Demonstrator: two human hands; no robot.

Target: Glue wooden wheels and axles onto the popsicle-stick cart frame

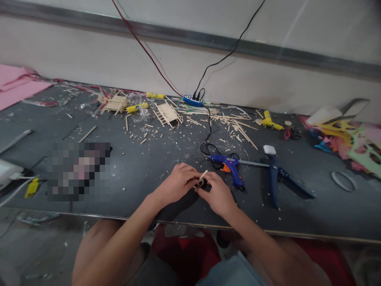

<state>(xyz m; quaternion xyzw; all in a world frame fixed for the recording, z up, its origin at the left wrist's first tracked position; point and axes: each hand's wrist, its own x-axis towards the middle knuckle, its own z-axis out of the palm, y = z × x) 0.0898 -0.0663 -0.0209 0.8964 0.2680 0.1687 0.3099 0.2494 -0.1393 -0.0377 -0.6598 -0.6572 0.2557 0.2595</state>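
My left hand [177,184] and my right hand [218,194] meet low over the dark table [143,167], near its front edge. Together they pinch a small piece made of thin wooden sticks [201,180]; one pale stick points up and to the right from between the fingertips. Fingers hide most of the piece. A blue hot glue gun [229,166] with an orange trigger lies on the table just right of my right hand, its cord running back to a power strip [192,100].
Blue cutting pliers [275,176] lie right of the glue gun. Loose sticks and scraps [235,123], two small stick frames [114,102] and yellow glue tubes [137,107] litter the back. Coloured foam cut-outs [351,139] sit far right, pink sheets [14,85] far left.
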